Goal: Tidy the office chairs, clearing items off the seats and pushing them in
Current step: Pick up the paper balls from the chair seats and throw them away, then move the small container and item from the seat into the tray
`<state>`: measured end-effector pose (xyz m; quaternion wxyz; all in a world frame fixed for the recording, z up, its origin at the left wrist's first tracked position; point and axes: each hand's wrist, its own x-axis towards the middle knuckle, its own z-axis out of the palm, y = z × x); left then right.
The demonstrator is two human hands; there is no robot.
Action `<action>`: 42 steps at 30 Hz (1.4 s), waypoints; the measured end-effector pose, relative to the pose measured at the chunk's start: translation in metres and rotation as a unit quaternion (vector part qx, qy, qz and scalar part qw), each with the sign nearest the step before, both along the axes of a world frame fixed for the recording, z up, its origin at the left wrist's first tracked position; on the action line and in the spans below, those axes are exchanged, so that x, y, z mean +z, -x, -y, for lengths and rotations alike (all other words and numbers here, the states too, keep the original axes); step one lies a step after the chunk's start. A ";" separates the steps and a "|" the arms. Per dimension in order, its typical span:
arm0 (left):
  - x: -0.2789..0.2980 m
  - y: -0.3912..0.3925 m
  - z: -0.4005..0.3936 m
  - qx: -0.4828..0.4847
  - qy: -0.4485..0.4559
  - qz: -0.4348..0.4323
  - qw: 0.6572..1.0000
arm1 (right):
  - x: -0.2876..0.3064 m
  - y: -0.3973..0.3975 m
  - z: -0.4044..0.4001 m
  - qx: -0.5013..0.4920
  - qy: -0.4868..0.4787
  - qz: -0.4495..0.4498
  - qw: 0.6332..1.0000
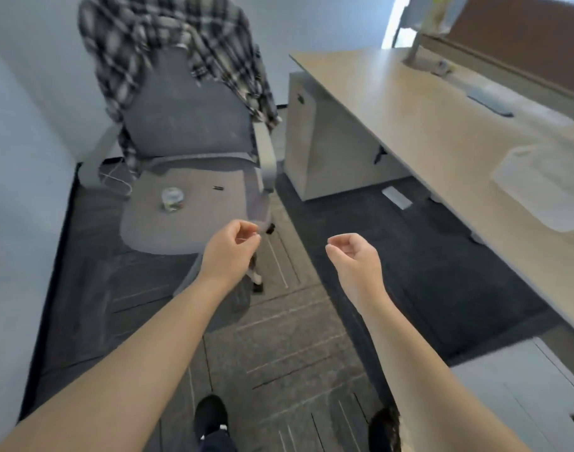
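A grey chair [194, 148] is seen pulled out from the desk [419, 125], turned to face the viewer and set close to the left wall. A plaid shirt [168, 44] is draped over the top of its backrest, with one side hanging down past the right armrest. On the seat two small things are seen: a clear jar [172, 199] standing upright near the middle, and a small dark item [218, 188] lying to the right of it, apart from the jar; what that item is cannot be told.

Both arms are stretched forward over the carpet [279, 337]. The left hand [232, 247] is held just in front of the seat's front right corner, below and to the right of the jar, without touching the seat or anything on it. Its fingers are loosely curled toward the thumb and nothing is held in them. The right hand [352, 256] is held further right, over the floor between chair and desk, well apart from the seat. Its fingers are likewise loosely curled, palm turned inward, and nothing is gripped.

A cabinet [324, 141] is seen under the desk's far end, just right of the chair. A white tray [546, 187] with papers rests on the desk's near part. Two dark shoes [210, 415] are visible at the bottom edge.
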<state>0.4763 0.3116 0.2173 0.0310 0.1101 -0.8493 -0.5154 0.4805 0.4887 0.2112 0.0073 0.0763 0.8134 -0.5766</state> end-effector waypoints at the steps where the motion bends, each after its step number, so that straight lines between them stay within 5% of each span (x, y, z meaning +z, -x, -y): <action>1: -0.002 0.012 0.019 0.012 0.000 0.002 1.000 | -0.001 0.016 0.018 0.009 -0.002 0.001 1.000; 18: -0.099 0.229 0.244 0.121 0.017 0.152 0.981 | -0.090 0.278 0.246 0.079 -0.067 0.093 0.990; 32: -0.300 0.418 0.305 0.162 0.111 0.283 0.939 | -0.296 0.477 0.314 0.107 -0.092 0.198 0.970; 37: -0.329 0.446 0.313 0.131 0.158 0.322 0.924 | -0.330 0.512 0.324 0.106 -0.145 0.154 0.972; 42: -0.334 0.468 0.319 0.130 0.165 0.260 0.942 | -0.348 0.531 0.334 0.127 -0.237 0.149 0.952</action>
